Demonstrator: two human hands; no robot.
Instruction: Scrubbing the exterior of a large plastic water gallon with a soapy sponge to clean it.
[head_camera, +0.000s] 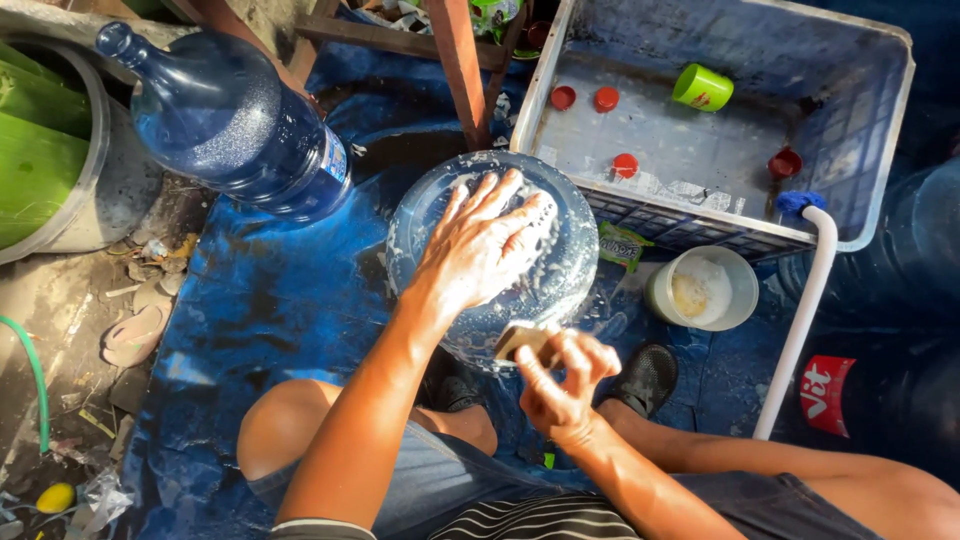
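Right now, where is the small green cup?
In the head view, the green cup lies on its side at the upper right, inside the grey plastic crate, with red bottle caps scattered to its left.

Tilted blue jug (235, 125), grey crate (880, 130), white tub (740, 290)

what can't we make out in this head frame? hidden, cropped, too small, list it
- Soapy jug, head view: its top is covered by the left hand; its near side is hidden by the right hand.
- Pale scrubbing piece: mostly wrapped by the right hand's fingers, so its kind is unclear.
- Second blue jug: neck cut by the top edge.
- White tub: contents too small to identify.
- Crate: right side in deep shadow.
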